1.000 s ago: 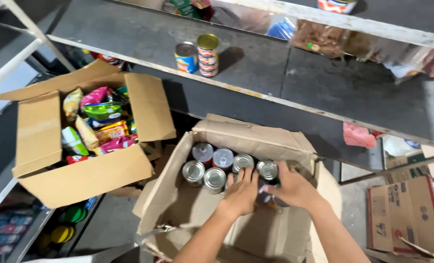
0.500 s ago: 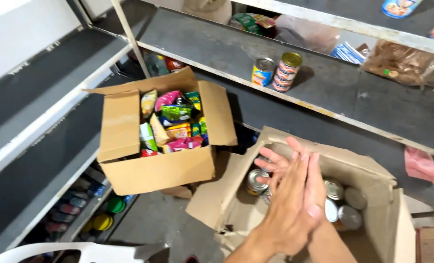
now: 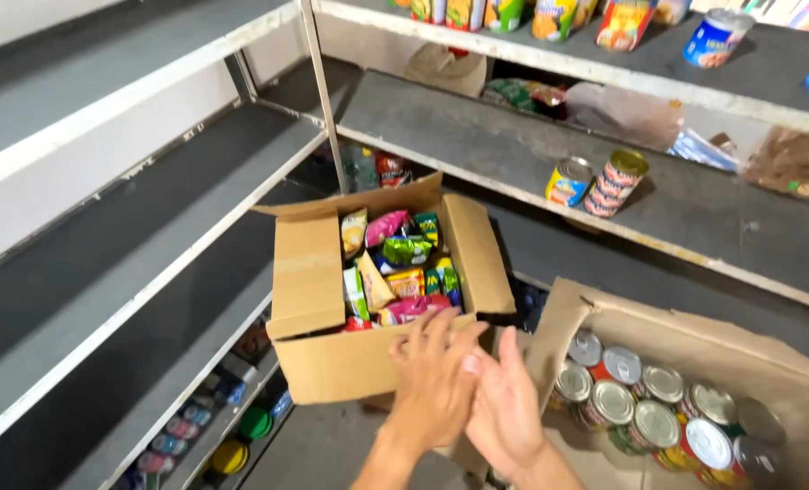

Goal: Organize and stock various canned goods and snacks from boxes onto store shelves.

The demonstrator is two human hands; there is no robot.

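**Grey shelving, two open cartons, hands empty**

Shelving (image 3: pixel 150 272) flanks left. Left hand (image 3: pixel 432 381) and right hand (image 3: pixel 504 413), palms together, grip open, holding nothing, hover between snack carton (image 3: pixel 332 363) and can carton (image 3: pixel 659 399); cans just right, floor gap below.

hands (image 3: pixel 468 395) together, snack box (image 3: pixel 368 299), cans (image 3: pixel 659 408)

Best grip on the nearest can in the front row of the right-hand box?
Probably from straight above. The can stands upright, silver lid up, packed against neighbouring cans inside the cardboard box, so its sides are barely exposed. Pinch around the lid rim, lift vertically.
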